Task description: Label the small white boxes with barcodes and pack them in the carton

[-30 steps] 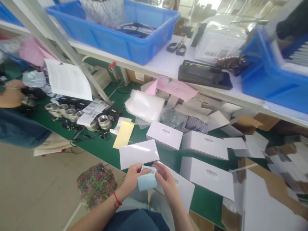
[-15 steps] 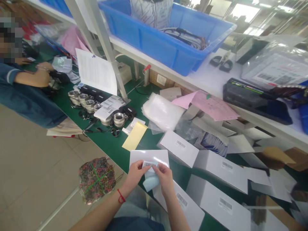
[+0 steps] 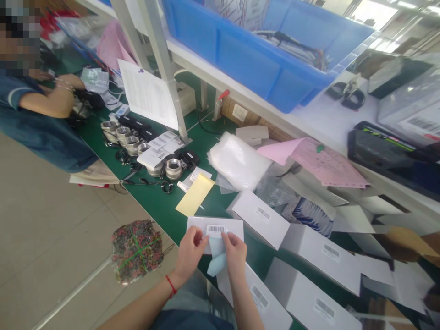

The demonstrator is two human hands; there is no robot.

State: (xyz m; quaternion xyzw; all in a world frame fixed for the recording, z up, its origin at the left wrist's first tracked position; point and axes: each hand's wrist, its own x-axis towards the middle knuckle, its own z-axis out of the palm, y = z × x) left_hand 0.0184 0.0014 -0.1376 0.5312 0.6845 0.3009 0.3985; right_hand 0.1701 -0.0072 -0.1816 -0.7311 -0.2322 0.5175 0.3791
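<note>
A white barcode label (image 3: pixel 216 229) lies over the near white box (image 3: pixel 234 224) at the table edge, its lower part joined to or overlapping a light blue backing paper (image 3: pixel 217 265) that curls downward. My left hand (image 3: pixel 191 251) is closed, thumb and forefinger pinched at the label's lower left corner. On the other side, my right hand (image 3: pixel 235 251) is closed, with its thumb and forefinger at the label's right end and the backing paper beside them. Whether the label touches the box I cannot tell.
Several white boxes with barcode labels (image 3: pixel 263 213) stand to the right. A yellow paper (image 3: pixel 195 195) and metal valve-like fittings (image 3: pixel 173 169) lie to the left. A shelf with a blue bin (image 3: pixel 240 55) overhangs the back. A co-worker (image 3: pixel 37 114) sits at far left.
The label has moved up slightly and shows more fully above my fingers, with the backing paper hanging straighter below. My left fingers have shifted to its lower corner. The view has tilted slightly.
</note>
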